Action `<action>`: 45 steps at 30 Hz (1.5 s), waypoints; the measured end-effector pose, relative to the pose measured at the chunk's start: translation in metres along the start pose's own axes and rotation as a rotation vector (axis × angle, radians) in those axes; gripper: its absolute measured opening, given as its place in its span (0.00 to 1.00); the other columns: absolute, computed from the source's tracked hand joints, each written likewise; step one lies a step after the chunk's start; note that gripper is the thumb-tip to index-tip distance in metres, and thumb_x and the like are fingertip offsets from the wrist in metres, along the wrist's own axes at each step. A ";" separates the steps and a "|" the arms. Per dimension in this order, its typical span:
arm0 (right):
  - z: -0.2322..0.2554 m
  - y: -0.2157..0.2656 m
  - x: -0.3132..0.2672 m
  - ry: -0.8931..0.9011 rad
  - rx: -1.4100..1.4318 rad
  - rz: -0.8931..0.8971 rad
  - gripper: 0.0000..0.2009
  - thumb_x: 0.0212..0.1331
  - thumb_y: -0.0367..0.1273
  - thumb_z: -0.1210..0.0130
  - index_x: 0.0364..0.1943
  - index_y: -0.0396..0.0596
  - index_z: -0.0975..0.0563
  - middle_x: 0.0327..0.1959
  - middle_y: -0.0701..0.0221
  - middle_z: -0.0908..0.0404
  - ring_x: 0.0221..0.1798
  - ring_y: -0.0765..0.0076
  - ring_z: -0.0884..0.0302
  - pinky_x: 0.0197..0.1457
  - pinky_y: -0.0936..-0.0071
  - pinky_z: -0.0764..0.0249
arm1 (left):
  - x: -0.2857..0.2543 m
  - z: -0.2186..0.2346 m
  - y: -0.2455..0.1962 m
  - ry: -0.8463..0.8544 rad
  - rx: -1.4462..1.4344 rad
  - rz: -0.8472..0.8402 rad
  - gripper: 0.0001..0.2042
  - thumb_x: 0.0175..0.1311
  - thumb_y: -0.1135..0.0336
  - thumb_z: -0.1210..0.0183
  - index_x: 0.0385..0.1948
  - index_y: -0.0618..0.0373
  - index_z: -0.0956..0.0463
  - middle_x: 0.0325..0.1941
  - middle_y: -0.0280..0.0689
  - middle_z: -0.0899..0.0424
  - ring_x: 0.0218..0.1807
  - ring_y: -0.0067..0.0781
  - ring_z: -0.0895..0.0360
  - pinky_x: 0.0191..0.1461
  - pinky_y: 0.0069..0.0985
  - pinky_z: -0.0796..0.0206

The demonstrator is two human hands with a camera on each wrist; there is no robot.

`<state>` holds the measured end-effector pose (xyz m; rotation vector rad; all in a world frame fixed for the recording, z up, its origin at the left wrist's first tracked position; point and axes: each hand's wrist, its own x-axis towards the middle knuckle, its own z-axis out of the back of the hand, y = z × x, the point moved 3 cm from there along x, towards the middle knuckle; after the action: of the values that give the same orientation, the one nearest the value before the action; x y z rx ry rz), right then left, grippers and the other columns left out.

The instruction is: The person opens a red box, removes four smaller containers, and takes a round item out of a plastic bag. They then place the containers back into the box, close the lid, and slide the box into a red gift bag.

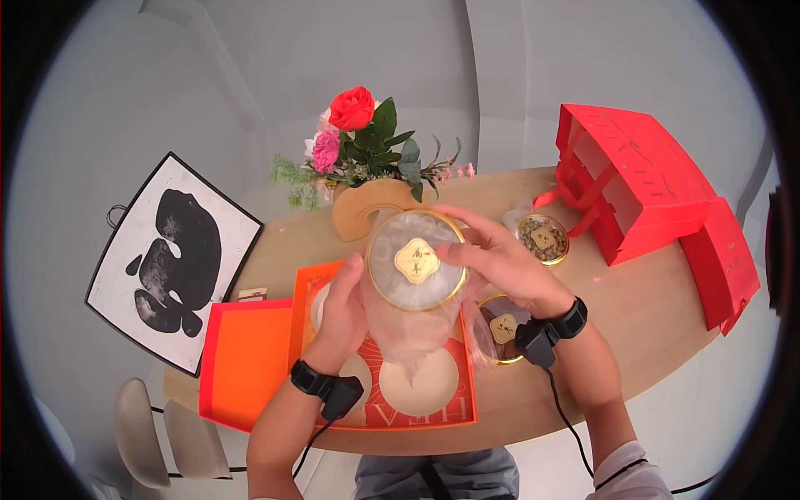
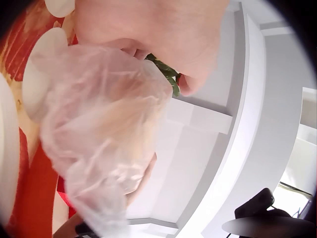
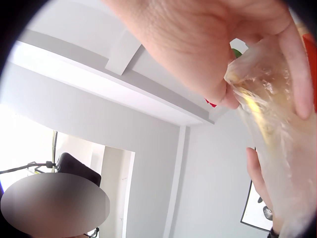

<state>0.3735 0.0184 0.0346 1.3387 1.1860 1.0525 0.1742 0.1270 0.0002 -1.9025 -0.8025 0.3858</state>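
Both hands hold a round, clear jar [image 1: 388, 282] with a gold rim and a gold label [image 1: 417, 261] on top. A thin clear plastic bag [image 2: 106, 124] wraps the jar, its loose end hanging below. My left hand [image 1: 340, 312] grips the jar's left side, the thumb up along the rim. With the thumb over the label side and the fingers round the far edge, my right hand [image 1: 510, 265] grips the other side. In the right wrist view the gold rim [image 3: 255, 106] shows through the crumpled bag. Whitish contents look blurred behind the plastic.
Below the hands lies an orange box [image 1: 468, 392] with round cut-outs, beside an orange lid [image 1: 246, 358]. Two more gold-rimmed jars, one dark [image 1: 487, 321] and one with beige pieces [image 1: 533, 229], stand right. Behind are a flower vase [image 1: 367, 212] and red bag [image 1: 667, 183].
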 end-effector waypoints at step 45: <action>0.005 0.026 -0.023 -0.246 -0.110 0.449 0.15 0.74 0.39 0.45 0.43 0.41 0.14 0.21 0.80 0.23 0.19 0.91 0.36 0.19 0.84 0.40 | -0.010 -0.009 0.012 0.303 0.056 0.307 0.36 0.72 0.52 0.42 0.75 0.62 0.46 0.70 0.41 0.30 0.70 0.32 0.30 0.73 0.32 0.37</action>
<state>0.3781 -0.0054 0.0607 1.6344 0.6496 1.2028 0.1764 0.1108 -0.0076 -1.9736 -0.2971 0.2919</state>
